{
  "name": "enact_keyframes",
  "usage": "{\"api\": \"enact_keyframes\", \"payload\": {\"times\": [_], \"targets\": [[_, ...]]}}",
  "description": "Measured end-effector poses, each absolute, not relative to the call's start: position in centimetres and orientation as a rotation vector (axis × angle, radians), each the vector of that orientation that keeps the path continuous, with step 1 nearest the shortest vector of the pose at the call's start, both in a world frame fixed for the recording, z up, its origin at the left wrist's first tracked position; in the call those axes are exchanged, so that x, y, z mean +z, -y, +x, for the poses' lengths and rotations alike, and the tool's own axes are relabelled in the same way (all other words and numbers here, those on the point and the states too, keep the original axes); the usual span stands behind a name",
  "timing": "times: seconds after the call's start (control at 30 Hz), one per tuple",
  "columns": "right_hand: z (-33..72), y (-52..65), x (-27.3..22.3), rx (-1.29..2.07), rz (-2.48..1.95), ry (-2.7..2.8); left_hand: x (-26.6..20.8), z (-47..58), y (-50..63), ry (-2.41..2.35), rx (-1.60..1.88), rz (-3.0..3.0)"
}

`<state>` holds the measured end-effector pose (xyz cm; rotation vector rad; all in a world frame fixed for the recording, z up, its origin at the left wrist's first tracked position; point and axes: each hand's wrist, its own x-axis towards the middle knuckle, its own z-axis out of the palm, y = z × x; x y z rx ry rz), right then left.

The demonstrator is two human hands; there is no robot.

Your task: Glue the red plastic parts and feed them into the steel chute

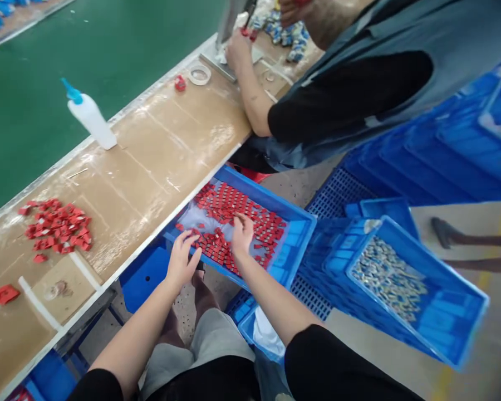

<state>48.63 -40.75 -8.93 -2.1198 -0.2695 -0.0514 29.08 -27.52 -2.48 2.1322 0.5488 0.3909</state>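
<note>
Many small red pieces (244,203) lie in a blue crate (294,245), some in neat rows and others loose, on a pale plastic sheet (198,220). My left hand (181,260) is at the crate's left side, its fingers spread and curved close to the red pieces there. Inside the crate, my right hand (242,236) is low over the pieces with its fingers slightly bent and apart. No piece can be made out in either hand. What lies under my right palm is hidden.
A loose red heap (58,225) and a white bottle (92,120) with a blue tip are on the brown worktable (150,161). Tape (199,74) lies farther along. A co-worker's arm (253,83) works at the far end. Right of me stands a crate of blue-and-white pieces (390,278).
</note>
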Motion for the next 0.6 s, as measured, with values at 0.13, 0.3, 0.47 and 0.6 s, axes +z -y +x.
{"api": "enact_keyframes", "payload": {"times": [0.13,0.3,0.47,0.6], "targets": [[54.8,51.6,-14.2,-0.111,-2.299,-0.153,-8.2,38.0,25.9,-0.607,0.326,2.126],[58.1,57.4,-19.6,-0.091,-2.414,-0.264,-13.6,47.1,24.1,-0.634,0.161,2.201],[57.9,56.8,-22.5,-0.051,-2.538,-0.085,-16.6,51.4,26.4,-0.740,0.010,2.497],[57.9,54.3,-22.1,-0.048,-2.598,0.068,-17.8,53.3,28.9,-0.745,0.105,2.634]]}}
